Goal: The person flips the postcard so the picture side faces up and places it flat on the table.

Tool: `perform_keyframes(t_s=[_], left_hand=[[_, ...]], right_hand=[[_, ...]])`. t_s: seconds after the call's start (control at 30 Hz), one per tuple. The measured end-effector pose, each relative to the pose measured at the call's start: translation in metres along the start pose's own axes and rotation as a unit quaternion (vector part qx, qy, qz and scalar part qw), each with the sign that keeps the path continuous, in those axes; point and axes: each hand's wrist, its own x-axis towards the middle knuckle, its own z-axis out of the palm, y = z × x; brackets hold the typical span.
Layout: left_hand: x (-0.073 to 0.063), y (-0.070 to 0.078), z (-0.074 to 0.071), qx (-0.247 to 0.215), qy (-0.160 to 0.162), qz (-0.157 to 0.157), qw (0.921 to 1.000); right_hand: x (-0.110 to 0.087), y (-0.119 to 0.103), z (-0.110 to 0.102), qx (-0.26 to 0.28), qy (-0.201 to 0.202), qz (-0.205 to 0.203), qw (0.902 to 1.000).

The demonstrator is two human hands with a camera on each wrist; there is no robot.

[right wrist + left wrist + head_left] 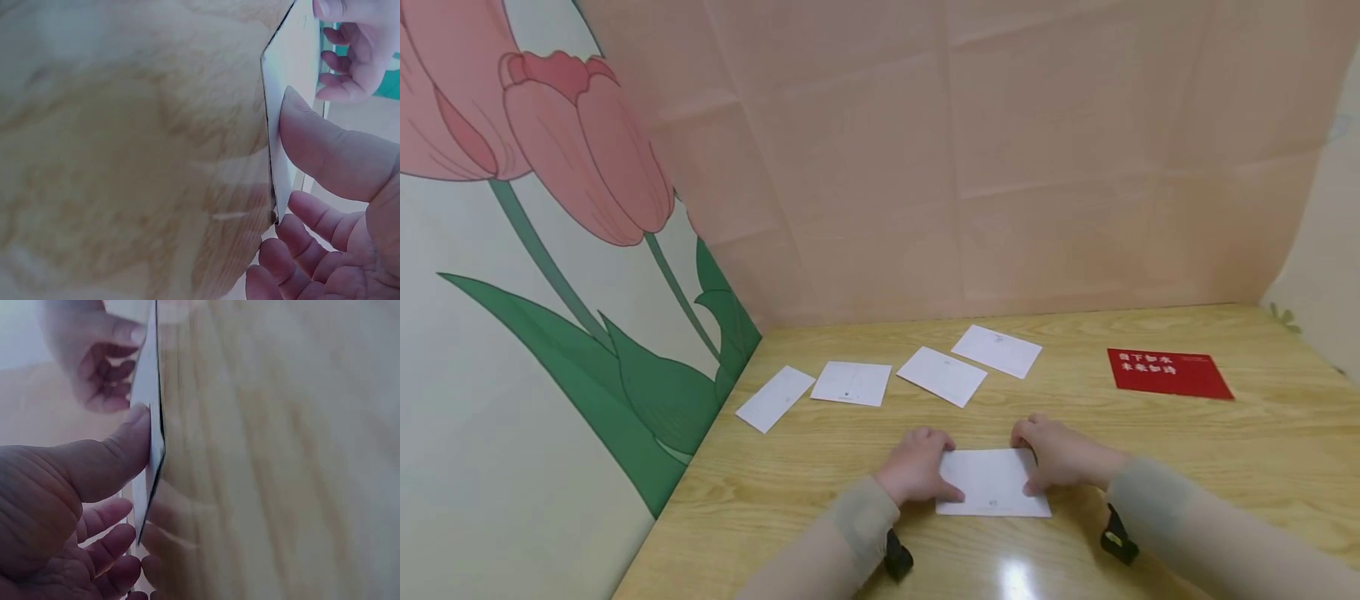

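A white card (992,482) with small print near its front edge lies before me on the wooden table. My left hand (916,468) grips its left side, and my right hand (1063,454) grips its right side. Both thumbs rest on the card's upper face, while the other fingers bend at its edges. In the left wrist view the card (145,381) appears nearly edge-on, under the left thumb (119,453). The right wrist view shows the right thumb (337,150) pressing on the card (281,81), its fingertips by the corner.
Farther back on the wooden table (820,467) lie several white cards, among them a leftmost card (775,398) and a rearmost card (997,350). At the back right is a red card (1168,375) with white characters. A pinkish cloth (1000,167) hangs behind; a tulip-painted wall stands left.
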Motion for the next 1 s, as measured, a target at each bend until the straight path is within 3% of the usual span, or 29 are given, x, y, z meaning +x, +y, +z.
perform_keyframes(t_s=[0.33, 1.0], left_hand=[[0.0070, -0.0071, -0.0063, -0.056, -0.019, -0.030, 0.9978], [0.0072, -0.0043, -0.0086, -0.021, -0.013, -0.029, 0.9993]], right_hand=[[0.0007, -0.0001, 0.0006, 0.003, -0.001, 0.007, 1.0000], [0.0062, 0.0044, 0.0036, 0.004, -0.004, 0.010, 0.9999]])
